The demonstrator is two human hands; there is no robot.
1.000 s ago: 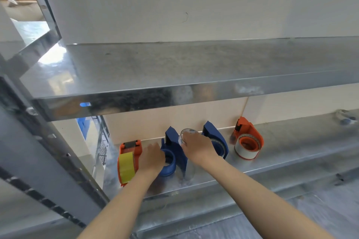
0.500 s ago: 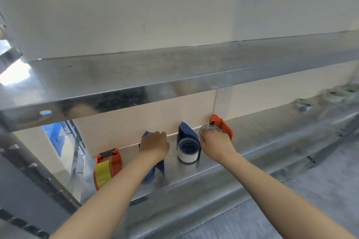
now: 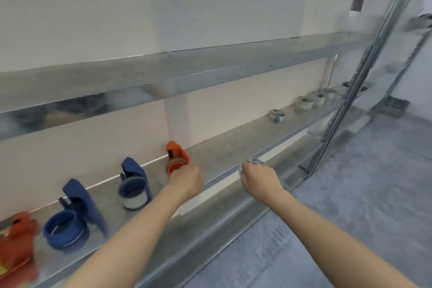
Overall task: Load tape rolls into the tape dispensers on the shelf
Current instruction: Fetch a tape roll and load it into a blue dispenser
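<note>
While roll [image 3: 253, 161] hangs, perhaps past shelf lip [image 3: 292, 137]

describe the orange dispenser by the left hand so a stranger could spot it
On the lower metal shelf, four tape dispensers stand in a row against the pale wall. The orange dispenser is the rightmost, with the left hand at its front. Beside it stands a blue dispenser, and the only other orange one sits at the far left.
</note>
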